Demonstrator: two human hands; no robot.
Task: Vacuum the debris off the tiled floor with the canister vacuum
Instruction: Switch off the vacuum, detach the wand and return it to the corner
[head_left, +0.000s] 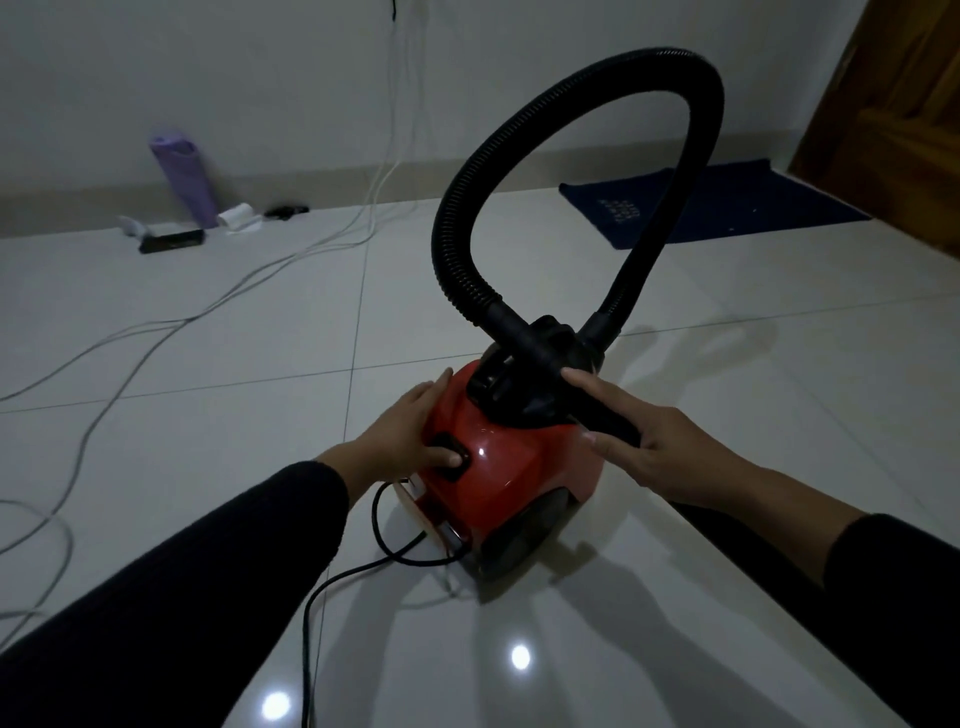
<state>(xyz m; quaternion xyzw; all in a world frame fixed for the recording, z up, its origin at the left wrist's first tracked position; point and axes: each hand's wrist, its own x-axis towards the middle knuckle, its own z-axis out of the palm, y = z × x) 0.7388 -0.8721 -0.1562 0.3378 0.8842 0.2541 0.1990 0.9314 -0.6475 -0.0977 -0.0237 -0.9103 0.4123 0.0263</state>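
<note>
A red canister vacuum (514, 462) stands on the glossy white tiled floor (727, 395) in the middle of the view. Its black ribbed hose (519, 150) arches up and loops back down to the canister's top. My left hand (405, 431) lies on the canister's left side with the thumb pressing the black button (453, 451). My right hand (644, 447) holds the black nozzle tube (597, 410) that lies across the canister, fingers stretched along it. A black power cord (332, 582) runs from the canister's rear toward me. No debris shows in the dim light.
White cables (156, 338) trail over the floor at left. A purple bottle (184, 176), a black box and small white items sit by the far wall. A dark blue mat (711, 208) lies before a wooden door (893, 104) at the right.
</note>
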